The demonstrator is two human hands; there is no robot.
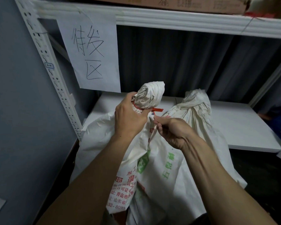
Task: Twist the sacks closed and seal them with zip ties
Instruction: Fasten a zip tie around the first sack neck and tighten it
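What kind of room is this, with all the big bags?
Probably a storeroom or warehouse corner. There is a white metal shelving rack with a handwritten paper sign hung on it, a cardboard box up top, and big printed white sacks being tied shut.

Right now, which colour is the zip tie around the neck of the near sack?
Red; the zip tie shows best in the head view.
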